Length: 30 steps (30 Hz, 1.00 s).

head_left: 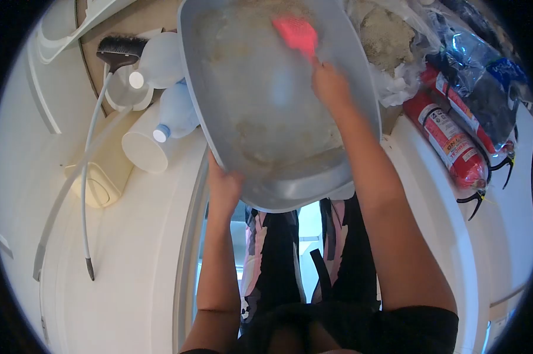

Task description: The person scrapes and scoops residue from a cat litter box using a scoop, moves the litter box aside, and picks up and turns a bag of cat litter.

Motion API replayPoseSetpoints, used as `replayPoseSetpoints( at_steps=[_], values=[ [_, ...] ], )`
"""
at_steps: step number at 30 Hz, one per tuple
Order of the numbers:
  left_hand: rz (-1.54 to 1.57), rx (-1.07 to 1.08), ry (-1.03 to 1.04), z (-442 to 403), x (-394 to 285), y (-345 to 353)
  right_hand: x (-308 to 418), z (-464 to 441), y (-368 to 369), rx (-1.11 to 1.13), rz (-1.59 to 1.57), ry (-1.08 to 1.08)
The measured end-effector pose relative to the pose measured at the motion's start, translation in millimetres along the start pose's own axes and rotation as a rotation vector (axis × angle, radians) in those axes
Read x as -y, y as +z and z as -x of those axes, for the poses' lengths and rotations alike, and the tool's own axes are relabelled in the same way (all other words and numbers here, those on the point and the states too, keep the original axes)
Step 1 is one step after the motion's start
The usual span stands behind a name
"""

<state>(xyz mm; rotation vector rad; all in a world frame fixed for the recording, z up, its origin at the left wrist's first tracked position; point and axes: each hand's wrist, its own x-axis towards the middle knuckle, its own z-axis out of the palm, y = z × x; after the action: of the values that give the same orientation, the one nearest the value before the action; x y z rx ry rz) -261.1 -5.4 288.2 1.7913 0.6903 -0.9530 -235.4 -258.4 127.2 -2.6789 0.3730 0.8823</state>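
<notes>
A large grey tray (278, 192) with raised walls is tilted in front of me, its inside marked with brownish dirt. My left hand (224, 184) grips its lower left rim, thumb over the edge. Inside the tray, near its upper right, my right hand (330, 85) is closed around the handle of a pink scoop or scraper (297, 34). The pink head lies over the dirty surface; whether it touches is unclear. Slight blur covers my right hand.
Left are a long-handled brush (118, 52), plastic bottles (181, 111), a white bucket (147, 141) and a cream container (104, 177). On the right lie red fire extinguishers (446, 141) and an open plastic bag (390, 38) of greyish grains.
</notes>
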Motion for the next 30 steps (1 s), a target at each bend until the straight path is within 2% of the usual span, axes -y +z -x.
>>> replayPoseSetpoints(
  at_steps=[1, 3, 7, 9, 11, 13, 15, 18, 23, 25, 27, 30],
  values=[
    [-0.011, -0.030, 0.006, 0.3, -2.1, 1.0, 2.2, 12.8, -7.1, -0.003, 0.004, 0.000],
    [-0.025, -0.057, 0.011, 1.8, -2.6, 1.0, 5.1, 36.1, -17.4, 0.169, -0.112, 0.146],
    [-0.057, -0.030, 0.050, 4.8, 4.7, -1.7, -7.4, 18.0, -10.4, 0.094, -0.135, 0.160],
    [-0.081, -0.030, 0.081, 4.8, 5.2, -2.2, -12.4, -4.1, -8.3, 0.045, -0.086, 0.059],
    [-0.180, -0.061, 0.060, 7.5, -0.9, -0.4, -13.4, 6.1, -2.6, 0.041, -0.039, 0.034],
    [-0.133, -0.040, 0.083, 5.6, -3.2, -0.2, -17.0, 17.7, -8.3, 0.017, 0.018, 0.011],
    [-0.095, -0.017, 0.096, 5.9, -1.1, -2.3, -17.4, 38.9, -13.3, 0.059, -0.013, 0.133],
    [-0.064, -0.031, 0.077, 6.8, 6.5, -0.9, -20.2, 31.0, -20.8, 0.142, 0.098, 0.170],
    [-0.187, -0.004, 0.047, 9.2, 2.4, -4.3, -27.2, 11.4, -16.4, 0.141, 0.098, 0.136],
    [-0.096, 0.007, 0.022, 8.1, 7.6, -4.8, -26.7, 20.6, -23.9, 0.149, 0.069, 0.158],
    [-0.014, 0.020, -0.002, 6.5, 10.0, -5.1, -25.0, 39.7, -33.7, 0.339, 0.035, 0.175],
    [-0.015, 0.022, 0.011, 8.8, 9.0, -2.1, -30.4, 34.2, -21.8, 0.247, -0.096, 0.152]
  ],
)
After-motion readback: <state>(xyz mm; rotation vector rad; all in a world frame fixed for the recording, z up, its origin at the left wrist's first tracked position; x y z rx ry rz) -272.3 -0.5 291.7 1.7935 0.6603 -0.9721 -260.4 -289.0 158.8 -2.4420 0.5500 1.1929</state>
